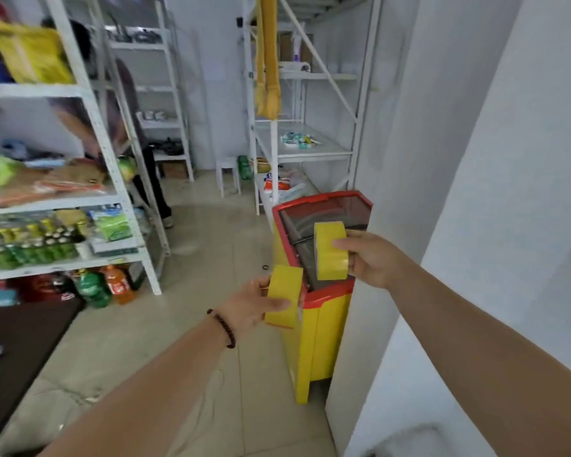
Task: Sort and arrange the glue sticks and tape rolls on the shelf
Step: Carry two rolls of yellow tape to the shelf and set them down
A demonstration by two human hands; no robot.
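both forearms reach fwd from the bottom edge, bare, w/ a dark bead bracelet point(222, 328) on the left wrist. left hand point(249, 308) grips a yellow tape roll point(284, 295), thumb laid across the outer face, other fingers curled round the far side; roll stands on edge, slightly tilted. right hand point(371, 258) grips a second yellow tape roll point(331, 250), thumb across its face, fingers behind; it sits higher and further right than the left one, the two rolls apart, not touching.

behind both rolls stands a chest freezer point(314, 344), yellow body w/ red rim and dark glass top; right roll is held over the glass, left roll in front of the near left corner. freezer sits against a white wall point(475, 159) on the right.

further back, a white metal shelf unit point(305, 153) w/ small blue-green and white items point(298, 139) on its mid shelf, too small to tell what they are; yellow cloth point(268, 61) hangs at its left post. small white stool point(228, 174) just left of it.

left side: another white shelf rack point(112, 179) w/ packets, green cans point(30, 249), and drink bottles point(104, 285) on the floor level. a second person point(139, 127) stands behind that rack, blurred. floor is pale tile point(211, 258).
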